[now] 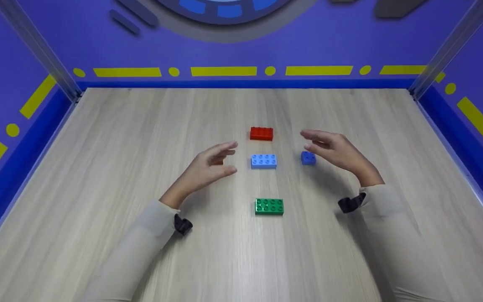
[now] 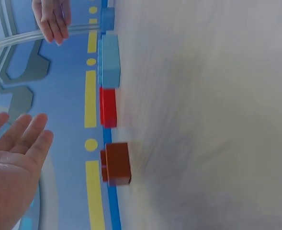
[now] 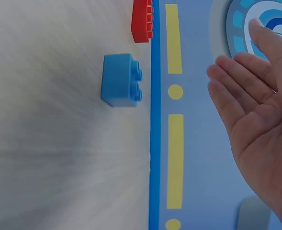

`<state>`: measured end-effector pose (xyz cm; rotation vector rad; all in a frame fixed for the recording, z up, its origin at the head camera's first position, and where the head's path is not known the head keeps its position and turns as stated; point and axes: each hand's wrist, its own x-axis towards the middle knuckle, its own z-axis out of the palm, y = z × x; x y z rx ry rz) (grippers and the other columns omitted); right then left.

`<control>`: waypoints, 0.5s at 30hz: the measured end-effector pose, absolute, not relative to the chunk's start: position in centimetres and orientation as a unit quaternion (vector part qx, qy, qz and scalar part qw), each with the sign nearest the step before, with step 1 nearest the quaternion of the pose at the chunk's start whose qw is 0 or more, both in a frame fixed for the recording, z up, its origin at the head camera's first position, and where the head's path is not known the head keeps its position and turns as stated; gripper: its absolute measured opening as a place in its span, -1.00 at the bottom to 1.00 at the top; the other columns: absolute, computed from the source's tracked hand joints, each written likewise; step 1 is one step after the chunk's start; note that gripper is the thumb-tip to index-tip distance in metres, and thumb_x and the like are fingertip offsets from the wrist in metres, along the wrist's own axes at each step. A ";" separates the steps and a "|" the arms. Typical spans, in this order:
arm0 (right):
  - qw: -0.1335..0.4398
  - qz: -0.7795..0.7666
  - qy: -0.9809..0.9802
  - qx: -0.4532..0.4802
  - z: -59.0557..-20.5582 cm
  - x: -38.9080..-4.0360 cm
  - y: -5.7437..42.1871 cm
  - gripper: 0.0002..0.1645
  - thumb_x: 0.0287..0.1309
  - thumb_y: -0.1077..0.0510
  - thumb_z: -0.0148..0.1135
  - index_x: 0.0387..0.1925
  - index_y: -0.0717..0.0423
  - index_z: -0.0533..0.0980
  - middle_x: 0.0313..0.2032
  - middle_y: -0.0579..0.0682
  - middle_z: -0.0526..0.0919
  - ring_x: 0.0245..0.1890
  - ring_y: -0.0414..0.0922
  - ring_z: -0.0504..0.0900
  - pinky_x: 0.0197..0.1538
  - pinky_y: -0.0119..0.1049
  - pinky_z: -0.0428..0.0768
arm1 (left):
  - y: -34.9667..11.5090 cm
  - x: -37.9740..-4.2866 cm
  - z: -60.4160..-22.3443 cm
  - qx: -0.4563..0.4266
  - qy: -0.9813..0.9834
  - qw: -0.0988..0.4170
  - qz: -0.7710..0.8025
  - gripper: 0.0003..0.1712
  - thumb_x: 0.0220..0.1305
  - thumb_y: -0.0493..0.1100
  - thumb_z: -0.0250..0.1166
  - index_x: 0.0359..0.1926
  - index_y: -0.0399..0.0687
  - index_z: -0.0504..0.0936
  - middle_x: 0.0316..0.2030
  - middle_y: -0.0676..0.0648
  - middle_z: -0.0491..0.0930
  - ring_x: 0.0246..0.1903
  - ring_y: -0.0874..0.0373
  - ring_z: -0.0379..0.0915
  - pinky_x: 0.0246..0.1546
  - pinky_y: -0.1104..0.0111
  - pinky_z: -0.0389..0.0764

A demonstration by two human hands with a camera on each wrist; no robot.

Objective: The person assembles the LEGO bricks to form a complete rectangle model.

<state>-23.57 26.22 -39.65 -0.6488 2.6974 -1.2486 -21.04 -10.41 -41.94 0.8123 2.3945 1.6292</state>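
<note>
My left hand (image 1: pixel 208 167) hovers over the table with fingers apart and holds nothing. Below it, an orange-brown square brick (image 2: pixel 118 164) shows in the left wrist view; in the head view the hand mostly hides it. Between the hands lies a light blue brick (image 1: pixel 263 162) with two rows of studs. A red brick (image 1: pixel 261 134) sits farther back, and a green brick (image 1: pixel 269 206) lies nearer the front. My right hand (image 1: pixel 336 149), fingers extended and holding nothing, is above and beside a small darker blue square brick (image 1: pixel 308 158).
The bricks stand apart on a light wood-grain table (image 1: pixel 120 126). Blue-purple panels (image 1: pixel 208 54) with yellow marks wall it in at the back and both sides, with metal posts (image 1: pixel 40 46) at the corners. A black wrist device (image 1: pixel 183 225) sits at each cuff.
</note>
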 end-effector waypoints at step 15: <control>0.134 -0.379 0.892 -0.208 -40.2 -25.1 22.7 -0.49 0.23 0.16 0.25 0.23 0.08 0.48 0.22 0.06 0.53 0.26 -0.01 0.47 0.28 -0.07 0.41 | -6.7 -19.8 -42.8 0.312 0.767 0.222 0.515 -0.42 0.21 -0.12 0.35 0.26 -0.10 0.48 0.21 -0.04 0.51 0.18 0.16 0.45 0.27 0.32 0.38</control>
